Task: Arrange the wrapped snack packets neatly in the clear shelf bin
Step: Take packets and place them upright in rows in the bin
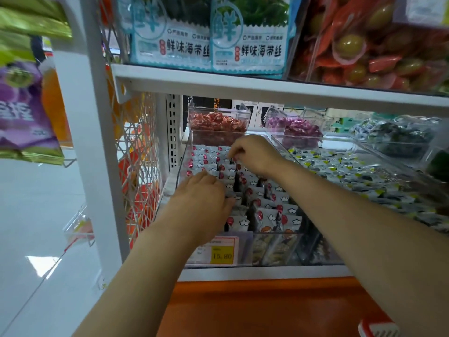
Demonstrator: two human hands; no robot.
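Standing upright, snack packets [268, 218] facing forward

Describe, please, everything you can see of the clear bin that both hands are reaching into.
The clear bin looks like transparent hard plastic, long and open-topped, on the lower shelf, running from its front edge backwards. It is packed with small white packets marked with red dots, standing in rows. A price label with a yellow patch sits on its front wall. The left hand rests on packets near its left side; the right hand pinches one farther back with its fingers.
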